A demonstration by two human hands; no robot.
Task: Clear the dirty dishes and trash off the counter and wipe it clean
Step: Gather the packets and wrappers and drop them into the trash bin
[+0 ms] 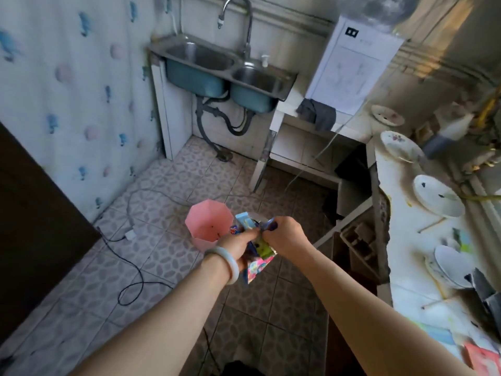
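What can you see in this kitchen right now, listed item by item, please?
Pink plastic bin: one, pink, on the floor beside the hands.
Colourful crumpled wrappers: one bundle, multicoloured, held next to the bin.
Steel double sink: one, silver, at the far wall.
Chrome tap: one, silver, over the sink.
Grey cloth: one, grey, draped right of the sink.
White plates: four, white, soiled, along the counter.
White counter: one, stained, far right.
Black cable: one, black, on the floor.
Left hand: one, grips the wrappers.
Right hand: one, grips the wrappers.

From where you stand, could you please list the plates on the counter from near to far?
Heart-shaped plate → round white plate → flowered plate → small far plate.
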